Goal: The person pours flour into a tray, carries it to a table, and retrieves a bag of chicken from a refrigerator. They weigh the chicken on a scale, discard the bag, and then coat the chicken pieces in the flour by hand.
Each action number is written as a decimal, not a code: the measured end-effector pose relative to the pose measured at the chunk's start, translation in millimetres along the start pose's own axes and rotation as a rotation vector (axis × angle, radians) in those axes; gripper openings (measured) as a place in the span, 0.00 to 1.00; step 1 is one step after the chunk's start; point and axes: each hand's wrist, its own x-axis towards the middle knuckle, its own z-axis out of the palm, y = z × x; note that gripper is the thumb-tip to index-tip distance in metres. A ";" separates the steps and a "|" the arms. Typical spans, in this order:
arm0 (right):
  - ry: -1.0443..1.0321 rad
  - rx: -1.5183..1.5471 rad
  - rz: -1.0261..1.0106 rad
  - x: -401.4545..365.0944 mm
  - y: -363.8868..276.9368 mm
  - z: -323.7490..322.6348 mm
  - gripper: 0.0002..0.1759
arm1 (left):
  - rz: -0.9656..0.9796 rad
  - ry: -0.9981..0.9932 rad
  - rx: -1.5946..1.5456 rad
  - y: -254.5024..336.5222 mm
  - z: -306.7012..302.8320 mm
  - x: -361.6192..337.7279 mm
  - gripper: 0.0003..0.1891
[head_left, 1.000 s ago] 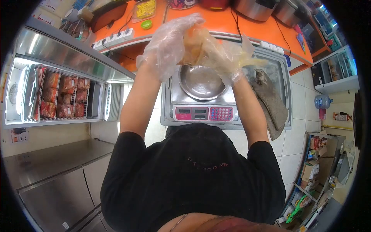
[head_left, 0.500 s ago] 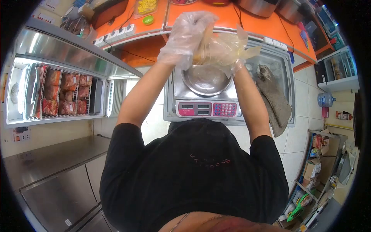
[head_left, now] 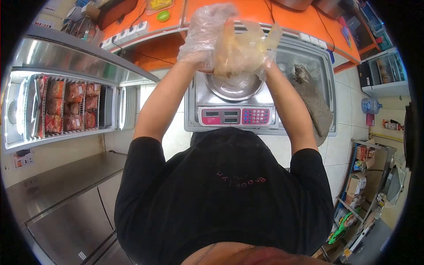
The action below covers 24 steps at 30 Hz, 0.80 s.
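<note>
A yellowish translucent plastic bag is held up above the scale. My left hand, in a loose clear plastic glove, is closed at the bag's left side; its fingertips are blurred. On the other side, my right hand, also gloved, grips the bag, which covers most of its fingers. What the bag contains, I cannot make out. Below both hands is the round metal pan of a pink-fronted digital scale. The scale rests on a grey-framed chest with a glass-like top.
An open refrigerator with several packs of red meat stands at left. Ahead runs an orange counter with power strips and a green bowl. A grey-brown cloth hangs over the chest's right side. Shelves stand at right.
Both hands have moved slightly up and away with the bag. The bag has spread wider and turned more toward me. My view has shifted a little.
</note>
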 end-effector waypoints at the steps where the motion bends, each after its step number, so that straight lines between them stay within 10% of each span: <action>1: -0.017 0.056 0.076 -3.9 -2.8 -6.9 0.35 | -0.002 0.002 -0.001 -1.6 -2.4 3.2 0.18; 20: -0.255 1.058 1.519 -12.5 -37.8 -92.0 0.35 | 0.207 -0.015 0.056 27.7 -2.9 5.1 0.17; 24: -0.345 0.926 1.388 -29.2 -38.6 -91.0 0.31 | 0.079 -0.078 -0.137 35.1 -6.5 -0.6 0.15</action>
